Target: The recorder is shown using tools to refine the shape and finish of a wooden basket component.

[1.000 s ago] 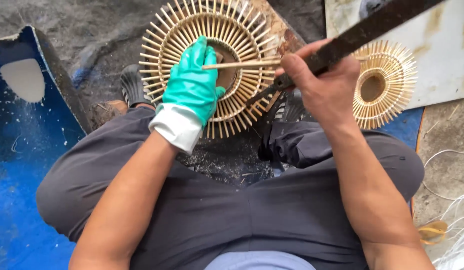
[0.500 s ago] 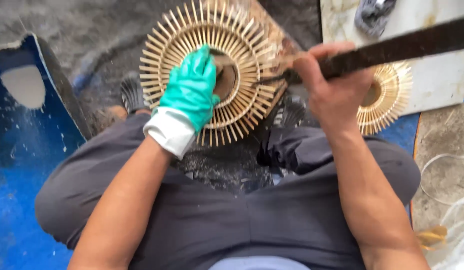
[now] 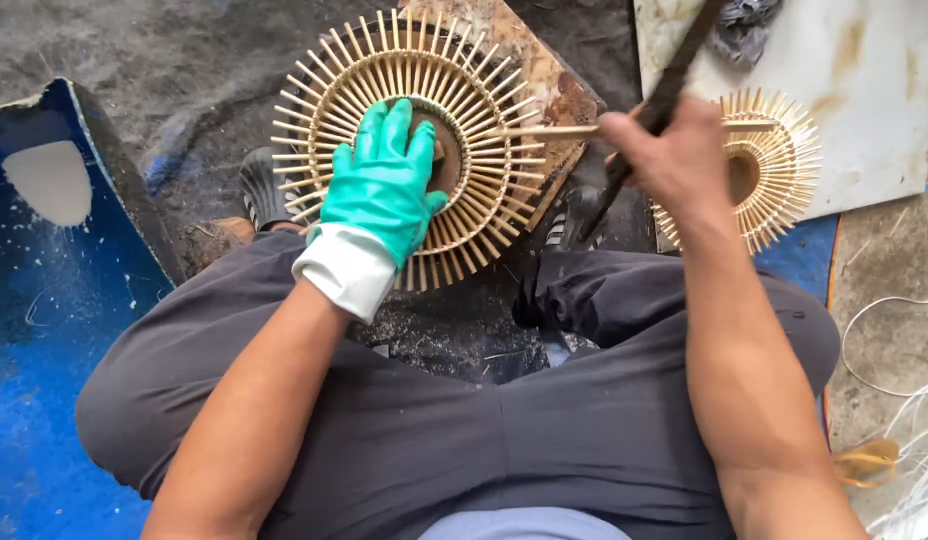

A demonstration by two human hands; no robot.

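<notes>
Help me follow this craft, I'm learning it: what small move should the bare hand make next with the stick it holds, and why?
Probably slide the loose bamboo stick inward toward the hub. The right hand pinches its outer end beside a dark blade, its tip lies over the round bamboo frame, and the gloved left hand presses that frame flat on the wooden block.

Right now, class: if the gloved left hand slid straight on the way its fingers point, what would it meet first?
Probably the round hole's far rim in the bamboo ring under the left hand; depth is unclear.
</notes>
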